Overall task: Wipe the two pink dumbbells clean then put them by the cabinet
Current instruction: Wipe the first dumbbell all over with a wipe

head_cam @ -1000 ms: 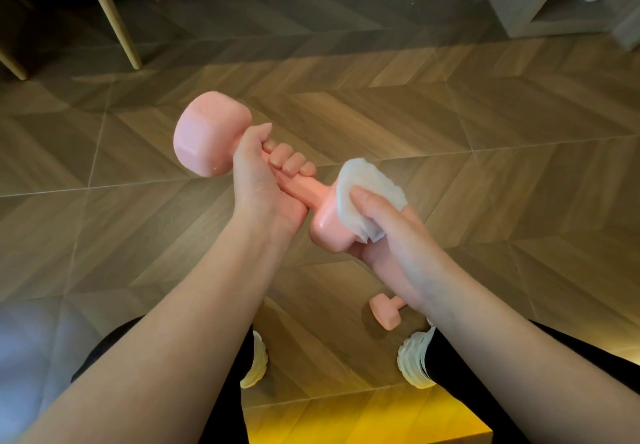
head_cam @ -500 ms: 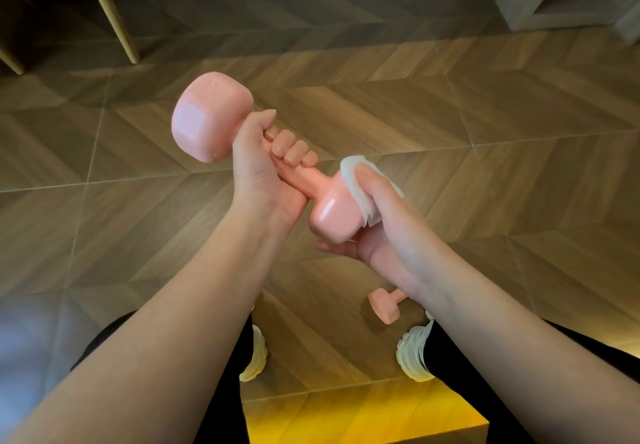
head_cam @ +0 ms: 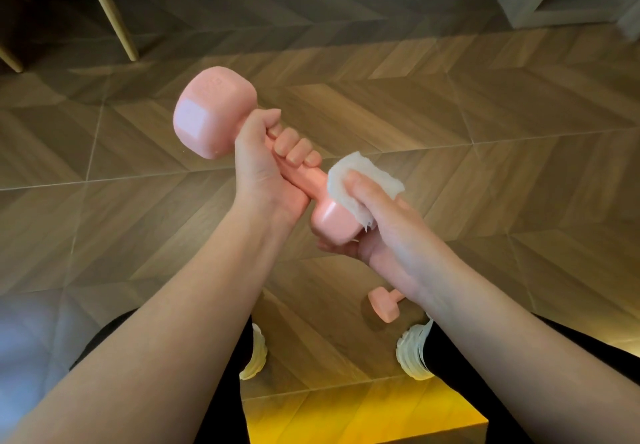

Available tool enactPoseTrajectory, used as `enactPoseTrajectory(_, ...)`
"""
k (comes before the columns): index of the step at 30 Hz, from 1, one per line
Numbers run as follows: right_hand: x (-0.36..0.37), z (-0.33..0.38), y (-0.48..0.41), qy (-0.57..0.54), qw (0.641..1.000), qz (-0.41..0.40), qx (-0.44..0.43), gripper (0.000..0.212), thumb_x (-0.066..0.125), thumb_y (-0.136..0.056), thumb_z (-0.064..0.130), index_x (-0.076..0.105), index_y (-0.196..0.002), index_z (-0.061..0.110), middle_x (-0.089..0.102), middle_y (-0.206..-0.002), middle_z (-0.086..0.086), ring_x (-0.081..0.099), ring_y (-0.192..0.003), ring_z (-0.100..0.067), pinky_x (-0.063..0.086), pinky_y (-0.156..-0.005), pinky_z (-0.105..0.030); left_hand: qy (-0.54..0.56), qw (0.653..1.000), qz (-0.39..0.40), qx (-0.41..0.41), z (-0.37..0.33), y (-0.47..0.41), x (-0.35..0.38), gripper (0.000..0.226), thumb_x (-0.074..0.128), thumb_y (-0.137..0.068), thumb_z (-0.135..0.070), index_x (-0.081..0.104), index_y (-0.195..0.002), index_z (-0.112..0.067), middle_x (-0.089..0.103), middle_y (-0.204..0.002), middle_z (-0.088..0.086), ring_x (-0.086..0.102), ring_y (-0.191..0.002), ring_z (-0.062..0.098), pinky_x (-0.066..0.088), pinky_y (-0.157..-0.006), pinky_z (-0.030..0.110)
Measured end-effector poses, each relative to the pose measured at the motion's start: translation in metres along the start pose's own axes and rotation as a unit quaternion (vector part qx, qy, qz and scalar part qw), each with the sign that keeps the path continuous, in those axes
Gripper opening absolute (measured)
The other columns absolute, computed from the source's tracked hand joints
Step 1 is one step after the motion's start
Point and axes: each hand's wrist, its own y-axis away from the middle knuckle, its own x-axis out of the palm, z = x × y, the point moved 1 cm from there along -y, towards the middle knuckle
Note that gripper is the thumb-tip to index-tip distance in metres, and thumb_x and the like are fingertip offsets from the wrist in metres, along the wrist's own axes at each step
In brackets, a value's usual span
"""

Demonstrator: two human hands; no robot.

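Brown herringbone wooden floor (head_cam: 485, 114): beneath everything
Pale wooden cabinet (head_cam: 519, 0): far right; well apart from both dumbbells
Held pink dumbbell (head_cam: 214, 114): aloft, tilted; far head up-left
Left hand (head_cam: 263, 173): grip clamped round its handle
Right hand (head_cam: 381, 228): grip clamped on crumpled white wipe (head_cam: 349, 180); pressed against near head
Second pink dumbbell (head_cam: 382, 303): on floor near right shoe; partly hidden by wrist

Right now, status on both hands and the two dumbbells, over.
Left hand grips the held pink dumbbell by its handle. Right hand presses a white wipe on its near head. Second pink dumbbell on the floor by the right shoe.
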Motion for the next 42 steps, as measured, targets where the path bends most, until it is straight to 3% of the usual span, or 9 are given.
enactPoseTrajectory(4, -0.005, 0.007, 0.002, 0.001, 0.998, 0.064, 0.001, 0.054, 0.069, -0.082, 0.02, 0.051, -0.132, 0.011, 0.069, -0.104, -0.006, 0.069, -0.089, -0.019, 0.058, -0.073, -0.038, 0.017, 1.0, 0.003, -0.001, -0.003, -0.001, 0.001, 0.04, 0.047, -0.09, -0.016, 0.032, -0.054, -0.022, 0.021, -0.046, -0.008, 0.021, -0.04, 0.011, 0.028, -0.041, 0.024)
enactPoseTrajectory(11, 0.0, 0.001, -0.006, -0.036, 0.999, -0.008, 0.01, 0.022, 0.061, -0.087, 0.043, 0.077, -0.087, 0.028, 0.073, -0.088, -0.005, 0.069, -0.078, -0.022, 0.059, -0.065, -0.045, 0.002, 1.0, 0.01, 0.006, -0.003, -0.001, 0.0, 0.038, 0.046, -0.09, -0.016, 0.032, -0.056, -0.022, 0.022, -0.046, -0.009, 0.021, -0.04, 0.01, 0.027, -0.043, 0.024)
enactPoseTrajectory(18, -0.004, 0.01, 0.004, 0.049, 0.997, 0.064, -0.01, 0.063, 0.07, -0.079, 0.015, 0.047, -0.137, 0.01, 0.069, -0.103, -0.001, 0.069, -0.095, -0.014, 0.057, -0.075, -0.032, 0.029, 1.0, 0.008, 0.002, -0.007, 0.0, 0.001, 0.04, 0.046, -0.09, -0.016, 0.031, -0.053, -0.022, 0.021, -0.045, -0.009, 0.021, -0.039, 0.01, 0.027, -0.04, 0.024)
enactPoseTrajectory(23, -0.006, 0.009, 0.004, -0.028, 0.996, 0.084, -0.023, 0.022, 0.058, -0.089, 0.025, 0.071, -0.108, 0.023, 0.07, -0.108, -0.006, 0.066, -0.096, -0.021, 0.059, -0.078, -0.044, 0.024, 0.999, 0.035, 0.001, -0.009, 0.001, 0.004, 0.039, 0.044, -0.091, -0.016, 0.031, -0.055, -0.023, 0.019, -0.044, -0.009, 0.019, -0.039, 0.01, 0.026, -0.041, 0.023)
enactPoseTrajectory(26, 0.001, 0.008, 0.002, -0.02, 0.999, 0.039, -0.016, 0.022, 0.058, -0.088, 0.036, 0.076, -0.095, 0.025, 0.072, -0.098, -0.005, 0.066, -0.089, -0.02, 0.059, -0.072, -0.044, 0.011, 0.999, 0.047, 0.005, -0.009, 0.002, 0.004, 0.038, 0.044, -0.091, -0.016, 0.03, -0.056, -0.022, 0.019, -0.044, -0.009, 0.019, -0.039, 0.01, 0.026, -0.042, 0.024)
enactPoseTrajectory(29, 0.005, 0.006, 0.003, 0.033, 0.999, -0.006, -0.019, 0.034, 0.065, -0.083, 0.035, 0.063, -0.11, 0.015, 0.071, -0.09, -0.002, 0.067, -0.082, -0.017, 0.059, -0.072, -0.042, -0.01, 0.999, 0.052, 0.008, -0.005, 0.004, 0.004, 0.038, 0.044, -0.091, -0.015, 0.029, -0.056, -0.022, 0.019, -0.044, -0.009, 0.018, -0.04, 0.011, 0.027, -0.042, 0.025)
enactPoseTrajectory(33, 0.002, 0.012, 0.01, 0.025, 0.999, 0.042, -0.013, 0.061, 0.069, -0.08, 0.017, 0.048, -0.137, 0.01, 0.07, -0.104, -0.002, 0.069, -0.092, -0.013, 0.057, -0.072, -0.031, 0.001, 0.998, 0.058, 0.002, -0.005, 0.004, 0.006, 0.039, 0.044, -0.09, -0.015, 0.029, -0.055, -0.022, 0.02, -0.043, -0.009, 0.019, -0.039, 0.01, 0.027, -0.041, 0.024)
enactPoseTrajectory(38, -0.006, 0.013, 0.01, -0.091, 0.993, 0.067, 0.024, 0.039, 0.067, -0.083, 0.029, 0.065, -0.12, 0.018, 0.065, -0.123, -0.014, 0.064, -0.104, -0.024, 0.053, -0.089, -0.05, 0.021, 0.996, 0.082, -0.007, -0.007, 0.004, 0.006, 0.038, 0.044, -0.09, -0.016, 0.029, -0.055, -0.022, 0.021, -0.042, -0.009, 0.021, -0.037, 0.009, 0.027, -0.041, 0.023)
enactPoseTrajectory(42, -0.004, 0.013, 0.011, -0.143, 0.98, 0.093, 0.103, 0.064, 0.073, -0.074, 0.038, 0.059, -0.13, 0.011, 0.06, -0.123, -0.022, 0.067, -0.104, -0.038, 0.058, -0.085, -0.054, 0.021, 0.993, 0.113, 0.004, -0.006, 0.006, 0.004, 0.037, 0.045, -0.09, -0.016, 0.03, -0.056, -0.021, 0.023, -0.042, -0.008, 0.022, -0.037, 0.009, 0.028, -0.041, 0.024)
